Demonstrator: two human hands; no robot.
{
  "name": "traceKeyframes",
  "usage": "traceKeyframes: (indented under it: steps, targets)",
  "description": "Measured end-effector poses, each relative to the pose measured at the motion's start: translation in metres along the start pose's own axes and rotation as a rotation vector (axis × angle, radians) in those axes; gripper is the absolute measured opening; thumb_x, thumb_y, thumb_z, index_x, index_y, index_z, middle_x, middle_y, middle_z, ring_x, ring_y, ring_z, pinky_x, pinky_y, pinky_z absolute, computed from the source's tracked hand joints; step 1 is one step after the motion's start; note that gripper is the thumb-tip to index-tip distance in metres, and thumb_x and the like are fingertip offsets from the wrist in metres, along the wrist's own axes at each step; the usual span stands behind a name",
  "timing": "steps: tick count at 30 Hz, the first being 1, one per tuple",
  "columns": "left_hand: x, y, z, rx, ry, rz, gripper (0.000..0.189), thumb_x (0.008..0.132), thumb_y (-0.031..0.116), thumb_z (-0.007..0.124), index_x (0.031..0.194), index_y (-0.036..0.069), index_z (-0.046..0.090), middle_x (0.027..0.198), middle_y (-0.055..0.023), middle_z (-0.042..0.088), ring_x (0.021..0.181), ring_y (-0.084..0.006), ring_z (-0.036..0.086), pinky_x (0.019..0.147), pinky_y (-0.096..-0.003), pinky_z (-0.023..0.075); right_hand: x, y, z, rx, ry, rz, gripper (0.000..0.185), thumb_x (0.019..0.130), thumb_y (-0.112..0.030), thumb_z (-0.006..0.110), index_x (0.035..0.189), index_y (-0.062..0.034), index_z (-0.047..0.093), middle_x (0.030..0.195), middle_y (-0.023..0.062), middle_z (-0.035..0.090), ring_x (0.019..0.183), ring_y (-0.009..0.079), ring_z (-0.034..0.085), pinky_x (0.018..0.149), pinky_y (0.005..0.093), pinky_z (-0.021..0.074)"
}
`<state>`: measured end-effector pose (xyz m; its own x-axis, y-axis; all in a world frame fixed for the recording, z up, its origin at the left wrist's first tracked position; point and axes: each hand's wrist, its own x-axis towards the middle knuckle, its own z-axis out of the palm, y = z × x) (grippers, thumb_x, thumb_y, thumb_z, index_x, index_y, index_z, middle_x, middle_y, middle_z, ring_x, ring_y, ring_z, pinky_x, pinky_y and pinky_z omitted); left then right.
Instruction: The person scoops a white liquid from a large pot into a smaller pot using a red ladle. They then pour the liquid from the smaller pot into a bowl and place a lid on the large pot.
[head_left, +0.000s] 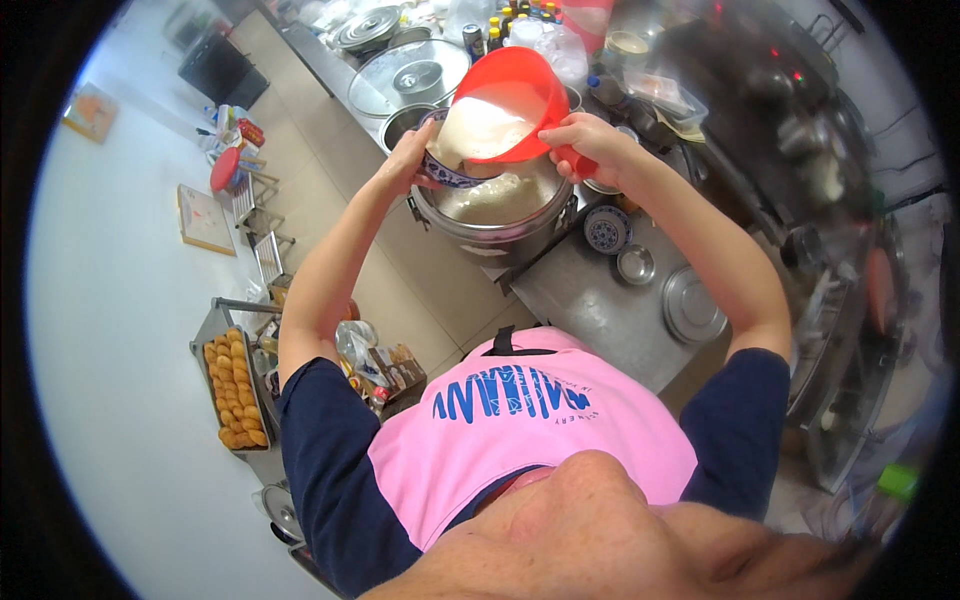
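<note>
My left hand (409, 159) grips the rim of a blue-and-white patterned bowl (454, 177) above a large metal pot (495, 236). In my right hand (600, 148) is the handle of a big red plastic scoop (551, 90). The scoop tilts towards the bowl, and its lip overlaps the bowl's far side. Pale creamy liquid (484, 127) lies in the scoop and reaches its lower lip; glare whitens part of it. More pale, frothy liquid (495, 201) shows inside the pot under both hands. Most of the bowl's inside is hidden by the scoop.
A glass lid (442, 64) and an open metal pot (405, 124) stand beyond my left hand. Nearer, a steel table (577, 300) bears a patterned bowl (608, 229), a small metal dish (635, 264) and a metal lid (694, 306). Fried dough twists (234, 390) fill a tray at left.
</note>
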<state>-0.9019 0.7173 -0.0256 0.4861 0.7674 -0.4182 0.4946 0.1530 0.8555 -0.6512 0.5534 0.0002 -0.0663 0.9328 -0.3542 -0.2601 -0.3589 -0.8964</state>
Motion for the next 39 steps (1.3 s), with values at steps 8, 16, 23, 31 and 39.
traceKeyframes:
  steps: [8, 16, 23, 31, 39]
  targets:
    - [-0.004, 0.011, -0.001, 0.125, 0.123, 0.013, 0.067, 0.086, 0.060, 0.040, 0.122, 0.003, 0.042, 0.105, -0.0139, 0.058, 0.076, -0.0207, 0.064, 0.055, -0.0375, 0.0573, -0.001, -0.011, 0.007, -0.095, 0.043, -0.033, 0.030, 0.083, -0.017, 0.062, 0.101, -0.0011, 0.043, 0.069, 0.0056, 0.050, 0.047, 0.0115, 0.050, 0.037, 0.0244, 0.0371]
    - [-0.016, 0.017, -0.005, 0.337, 0.305, 0.060, 0.075, 0.080, 0.063, 0.047, 0.123, 0.002, 0.037, 0.104, -0.0184, 0.057, 0.079, -0.0253, 0.064, 0.057, -0.0390, 0.0569, -0.009, -0.011, -0.001, -0.305, 0.073, -0.161, 0.034, 0.082, -0.016, 0.061, 0.105, 0.0005, 0.040, 0.071, 0.0070, 0.050, 0.046, 0.0109, 0.048, 0.037, 0.0243, 0.0357]
    - [-0.032, 0.029, 0.005, 0.740, 0.471, 0.213, 0.080, 0.080, 0.061, 0.050, 0.128, 0.000, 0.033, 0.111, -0.0299, 0.053, 0.099, -0.0383, 0.058, 0.070, -0.0440, 0.0532, -0.015, -0.007, -0.004, -0.522, 0.192, -0.322, 0.041, 0.082, -0.015, 0.061, 0.112, 0.0031, 0.040, 0.073, 0.0079, 0.050, 0.045, 0.0091, 0.045, 0.036, 0.0248, 0.0343]
    - [-0.066, 0.023, 0.030, 1.024, 0.648, 0.587, 0.065, 0.077, 0.040, 0.064, 0.128, 0.012, 0.035, 0.099, -0.0237, 0.049, 0.090, -0.0415, 0.055, 0.069, -0.0459, 0.0494, -0.019, -0.007, -0.009, -0.960, 0.376, -0.623, 0.050, 0.080, -0.020, 0.062, 0.118, 0.0036, 0.040, 0.107, 0.0257, 0.057, 0.100, 0.0368, 0.056, 0.086, 0.0395, 0.0426]
    - [-0.079, 0.003, 0.026, 1.286, 0.529, 1.018, 0.082, 0.056, 0.021, 0.076, 0.131, 0.025, 0.043, 0.103, -0.0171, 0.040, 0.092, -0.0334, 0.049, 0.067, -0.0394, 0.0503, -0.016, -0.021, -0.007, -0.992, 0.347, -0.686, 0.046, 0.078, -0.016, 0.062, 0.114, 0.0015, 0.038, 0.101, 0.0267, 0.059, 0.100, 0.0404, 0.056, 0.085, 0.0441, 0.0432]
